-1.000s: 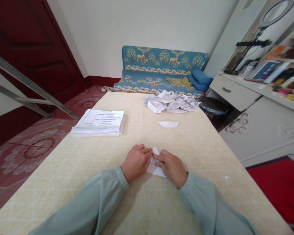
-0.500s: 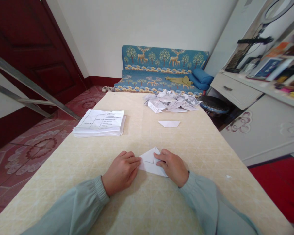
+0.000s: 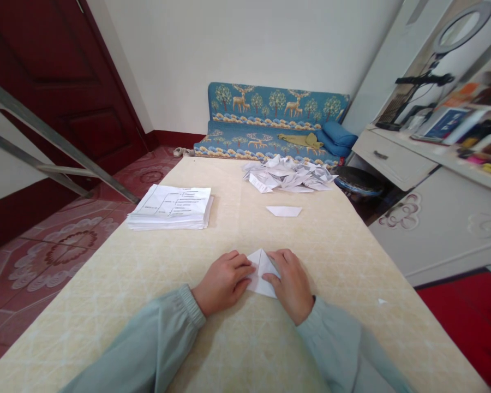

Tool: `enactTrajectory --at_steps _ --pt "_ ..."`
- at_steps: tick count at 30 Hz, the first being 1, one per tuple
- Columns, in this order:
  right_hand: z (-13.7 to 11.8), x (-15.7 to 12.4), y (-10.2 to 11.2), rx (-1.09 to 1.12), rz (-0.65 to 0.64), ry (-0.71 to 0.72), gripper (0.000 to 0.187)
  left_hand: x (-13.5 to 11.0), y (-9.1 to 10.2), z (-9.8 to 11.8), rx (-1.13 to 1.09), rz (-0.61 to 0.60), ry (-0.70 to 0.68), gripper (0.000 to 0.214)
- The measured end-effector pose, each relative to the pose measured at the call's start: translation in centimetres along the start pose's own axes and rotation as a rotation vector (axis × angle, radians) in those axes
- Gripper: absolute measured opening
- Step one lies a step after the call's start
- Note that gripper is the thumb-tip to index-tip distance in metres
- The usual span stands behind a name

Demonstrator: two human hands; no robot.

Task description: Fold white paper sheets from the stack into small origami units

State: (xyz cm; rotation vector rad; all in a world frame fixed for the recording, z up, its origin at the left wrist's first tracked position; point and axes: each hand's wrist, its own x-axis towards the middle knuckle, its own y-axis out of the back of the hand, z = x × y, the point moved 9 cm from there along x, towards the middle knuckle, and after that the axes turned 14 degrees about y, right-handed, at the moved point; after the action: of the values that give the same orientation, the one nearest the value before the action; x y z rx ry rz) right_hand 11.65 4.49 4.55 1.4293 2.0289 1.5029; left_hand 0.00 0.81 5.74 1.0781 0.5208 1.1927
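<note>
A small folded white paper (image 3: 262,271) lies on the yellowish table (image 3: 147,273) in front of me. My left hand (image 3: 223,281) presses on its left side with curled fingers. My right hand (image 3: 291,283) holds down its right side, fingers bent over the fold. Both hands touch the paper, and its pointed top shows between them.
A stack of printed sheets (image 3: 171,206) sits at the left. One folded paper piece (image 3: 284,210) lies beyond my hands, and a heap of several folded papers (image 3: 286,176) is at the far end. A white cabinet (image 3: 442,218) stands to the right, a blue sofa (image 3: 276,123) behind.
My left hand slid back to the right onto the paper after pulling away; the paper now looks narrower, folded to a point between both hands.
</note>
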Motion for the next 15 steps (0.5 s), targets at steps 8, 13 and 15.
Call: enactTrajectory --at_steps 8,13,15 --pt "0.0 0.9 -1.4 0.182 -0.050 -0.012 0.037 -0.9 0.8 -0.1 -0.010 -0.013 0.050 0.035" --pt "-1.4 2.2 -3.0 0.425 -0.077 0.074 0.039 -1.5 0.9 -0.7 -0.007 -0.024 0.103 0.035" --pt "-1.7 2.2 -3.0 0.488 -0.059 0.101 0.037 -1.6 0.9 -0.8 0.001 -0.030 0.117 0.035"
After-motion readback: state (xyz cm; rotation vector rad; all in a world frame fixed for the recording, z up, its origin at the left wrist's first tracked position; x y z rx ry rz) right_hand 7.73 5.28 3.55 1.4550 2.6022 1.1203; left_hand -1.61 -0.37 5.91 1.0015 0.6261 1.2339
